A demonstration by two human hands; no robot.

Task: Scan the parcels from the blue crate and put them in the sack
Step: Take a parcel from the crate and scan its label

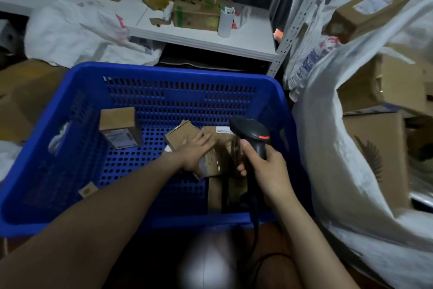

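Left hand [195,149] is reaching down into the blue crate [164,71] (perforated plastic), fingers lying straight and flat on the brown cardboard parcels [219,148]; right hand [267,167] is curling round the black scanner [251,133] just beside them; the white woven sack [328,148] is slumping beside the crate.

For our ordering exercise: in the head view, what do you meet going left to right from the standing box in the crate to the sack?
In order: standing box → left hand → scanner → sack.
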